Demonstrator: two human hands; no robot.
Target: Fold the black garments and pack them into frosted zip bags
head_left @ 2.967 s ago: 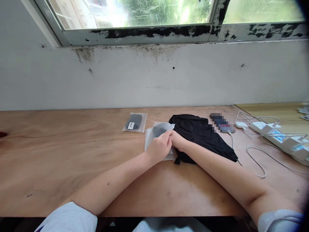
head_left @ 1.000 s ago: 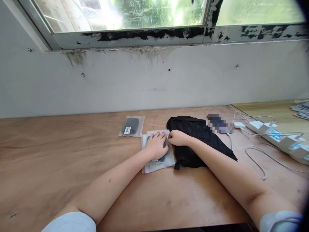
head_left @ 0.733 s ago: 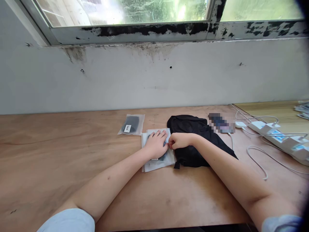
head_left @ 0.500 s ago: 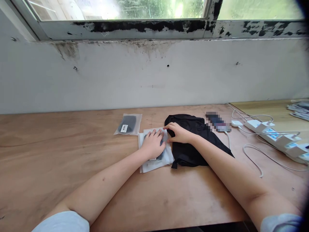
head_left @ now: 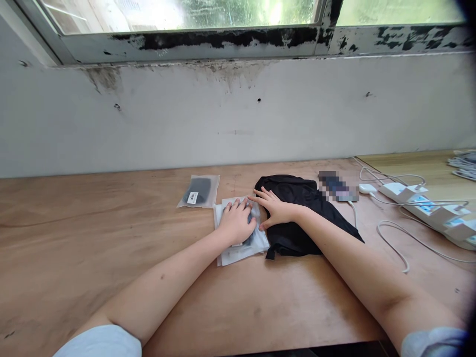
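Note:
My left hand [head_left: 237, 221] lies flat, fingers spread, on frosted plastic bags [head_left: 238, 255] stacked near the middle of the table. Something dark shows through the top bag, partly covered by that hand. My right hand [head_left: 275, 208] is open at the right edge of the bags, its fingertips by their upper corner and its thumb lower down. Beneath the right hand and wrist spreads a crumpled black cloth [head_left: 297, 238]. Another frosted bag [head_left: 201, 191], with dark contents and a white barcode label, lies behind and left of the stack.
Right of the cloth, a phone [head_left: 336, 187], blurred out, has a white cable attached. A white power strip [head_left: 420, 208] with plugged-in chargers and loose cables [head_left: 394, 238] occupies the right side. Behind the table [head_left: 92, 238] stands a white wall [head_left: 167, 119] under a window.
My right hand's fingers have spread wider, the thumb moving down and away from the fingertips. My left hand stays on the bags. The view has shifted slightly.

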